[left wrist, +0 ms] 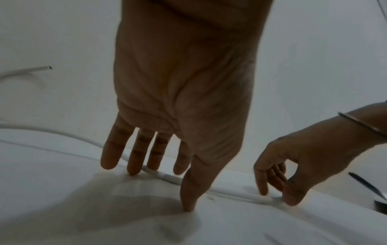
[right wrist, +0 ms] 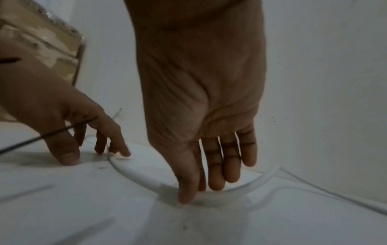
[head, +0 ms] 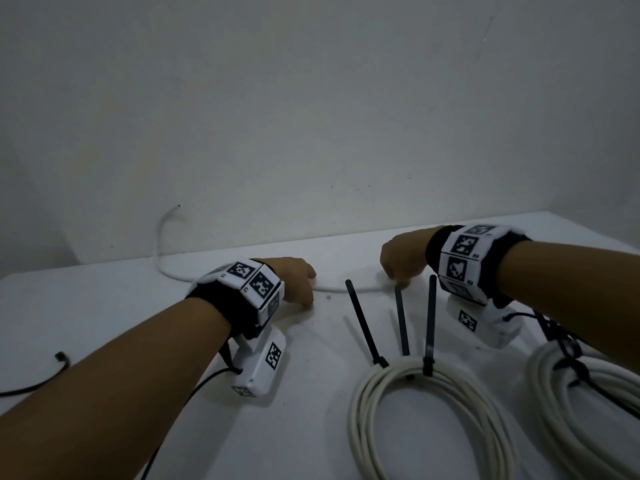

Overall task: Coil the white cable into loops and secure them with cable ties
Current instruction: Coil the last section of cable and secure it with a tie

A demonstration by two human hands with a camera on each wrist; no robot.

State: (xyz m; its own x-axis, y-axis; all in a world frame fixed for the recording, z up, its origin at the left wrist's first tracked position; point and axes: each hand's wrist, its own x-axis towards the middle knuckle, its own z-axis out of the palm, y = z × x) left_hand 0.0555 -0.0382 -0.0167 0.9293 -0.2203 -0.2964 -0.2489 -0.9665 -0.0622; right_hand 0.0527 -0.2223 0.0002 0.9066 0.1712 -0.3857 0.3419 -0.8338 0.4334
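Cable [head: 332, 289] runs left-right between hands, left [head: 294, 277] and right [head: 403, 259] both relaxed.

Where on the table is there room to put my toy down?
Bare table lies left of the left hand, between the loose white cable and the black wire. The right is crowded: two coiled cables with black cable ties.

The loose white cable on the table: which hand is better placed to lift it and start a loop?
Probably the right hand: its thumb and fingers straddle the loose white cable. The left hand only touches it with straight fingers.
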